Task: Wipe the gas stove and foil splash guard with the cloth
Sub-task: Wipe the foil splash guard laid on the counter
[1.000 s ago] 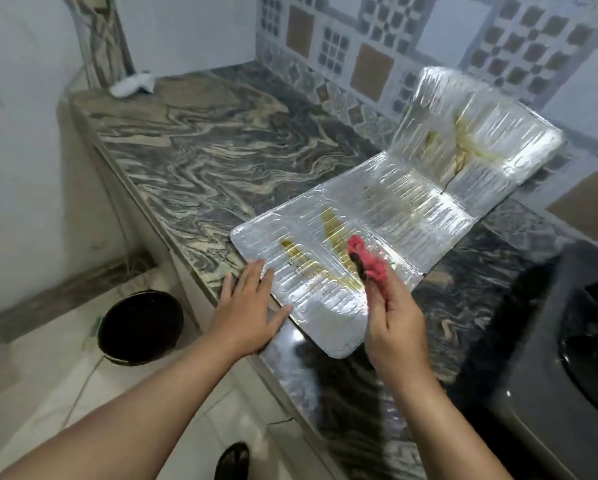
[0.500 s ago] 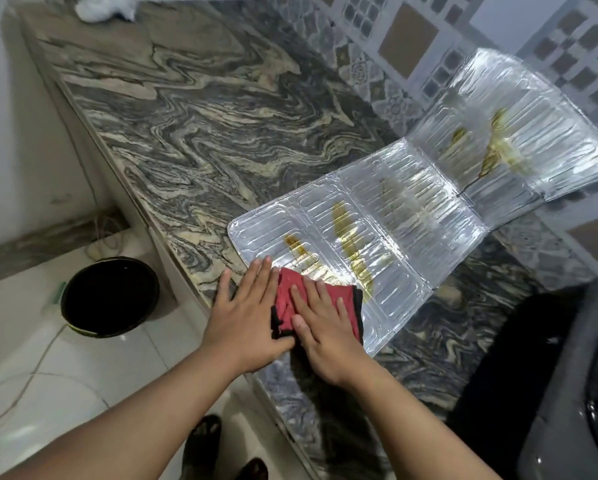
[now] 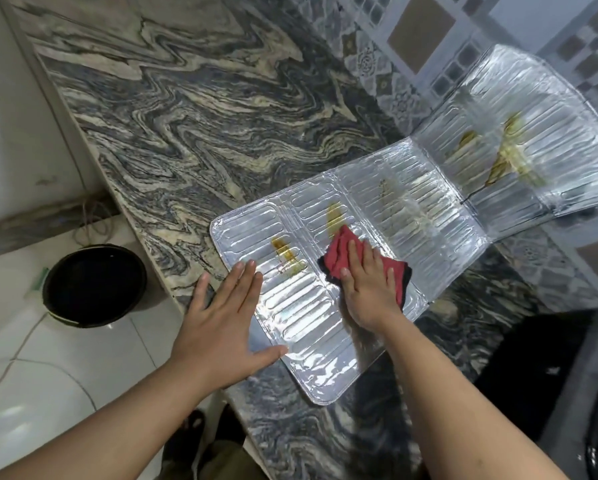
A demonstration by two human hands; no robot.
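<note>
Splash guard: one ribbed, shiny foil splash guard (image 3: 411, 216), three hinged panels, long axis running from the bench's near edge up to the tiled wall (image 3: 498, 46)
Stains: several yellow-brown greasy smears (image 3: 287, 252) on the panels
Cloth: one crumpled red cloth (image 3: 339, 251), on the nearest panel
Right hand (image 3: 368, 289): flat, fingers spread, pressing the cloth
Left hand (image 3: 221, 323): open, palm down on the guard's near edge
Bench (image 3: 186, 116): swirled grey-cream stone

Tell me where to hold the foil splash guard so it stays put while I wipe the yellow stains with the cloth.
Press flat on the foil splash guard's near-left corner from above, as the left hand does. The thin sheet lies flat there on the counter, clear of the cloth.
</note>
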